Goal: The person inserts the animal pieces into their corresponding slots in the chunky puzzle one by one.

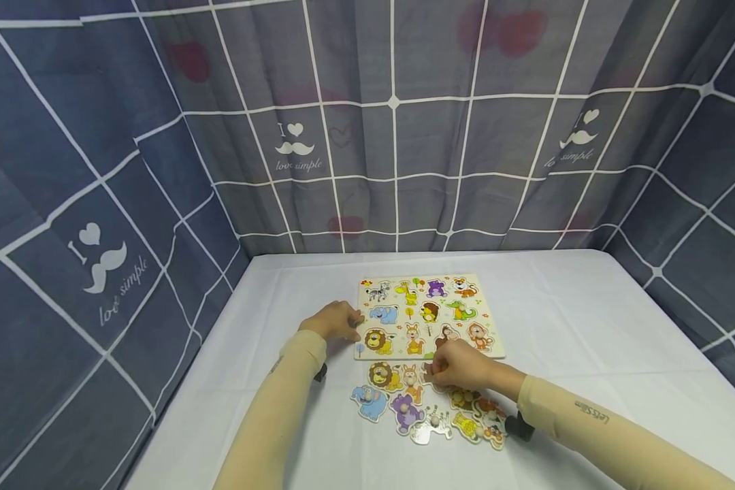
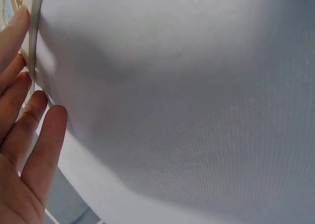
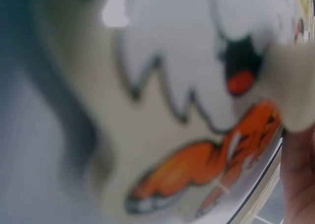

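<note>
A wooden animal puzzle board (image 1: pixel 419 332) lies on the table. At its left edge is my left hand (image 1: pixel 333 320), its relaxed fingers touching the border; the thumb (image 2: pixel 15 29) lies over the board's edge in the left wrist view. Just in front of the board, my right hand (image 1: pixel 464 365) pinches a brown animal puzzle piece (image 1: pixel 427 373), mostly hidden by the fingers. Below that wrist lies a tiger piece (image 1: pixel 495 435), whose orange-striped print (image 3: pixel 192 165) fills much of the right wrist view, blurred.
Loose knobbed pieces lie before the board: a lion (image 1: pixel 382 376), kangaroo (image 1: pixel 412 384), elephant (image 1: pixel 370 402), purple hippo (image 1: pixel 406 413), giraffe (image 1: pixel 467 427) and a glare-whitened one (image 1: pixel 431 427). White cloth covers the table (image 1: pixel 563 313); a grey checked curtain (image 1: pixel 355 156) surrounds it.
</note>
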